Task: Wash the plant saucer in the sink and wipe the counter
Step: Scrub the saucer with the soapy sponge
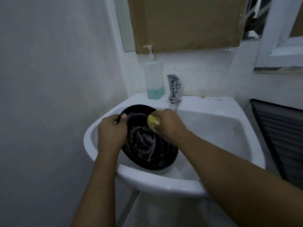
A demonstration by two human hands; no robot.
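Your left hand (111,133) gripped the rim of the round black plastic saucer (147,145), tilted in the white ceramic sink (213,161), thumb inside. Your right hand (167,123) clenched a yellow sponge (153,122) against its soapy upper face.

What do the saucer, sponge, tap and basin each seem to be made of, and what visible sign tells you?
The saucer is probably plastic: black, smooth, thin-rimmed, though glazed ceramic is possible. The sponge is yellow foam, matt, squashed in the right hand. The tap is chromed metal, with mirror reflections. The basin looks like white glazed ceramic, with glossy highlights on its rim.
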